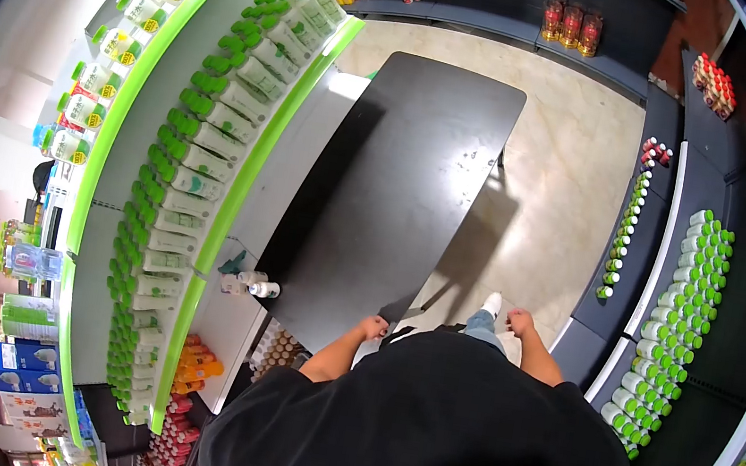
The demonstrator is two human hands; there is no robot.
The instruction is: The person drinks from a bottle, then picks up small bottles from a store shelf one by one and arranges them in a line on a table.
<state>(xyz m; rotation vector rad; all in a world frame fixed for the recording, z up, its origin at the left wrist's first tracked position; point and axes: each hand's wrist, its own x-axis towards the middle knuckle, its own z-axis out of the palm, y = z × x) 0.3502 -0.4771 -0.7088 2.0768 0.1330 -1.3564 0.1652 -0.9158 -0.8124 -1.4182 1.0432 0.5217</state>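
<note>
My left hand (373, 327) is closed, fingers curled, beside the near end of the black table (389, 188); I see nothing in it. Out to the right, over the pale floor, my right hand (521, 322) hangs with its fingers curled in and nothing visible in them. A few white bottles (265, 289) are at the table's near left corner, away from my left hand. A dark teal item (233, 263) lies just beyond them, its kind unclear.
Green-edged shelving (257, 145) on the left carries rows of green-capped white bottles (202, 163). Dark shelving on the right bears more green-capped bottles (664, 331) and red-capped bottles (715, 87). Red-gold packages (571, 27) stand on the far shelf. Tiled floor (573, 166) runs between table and right shelves.
</note>
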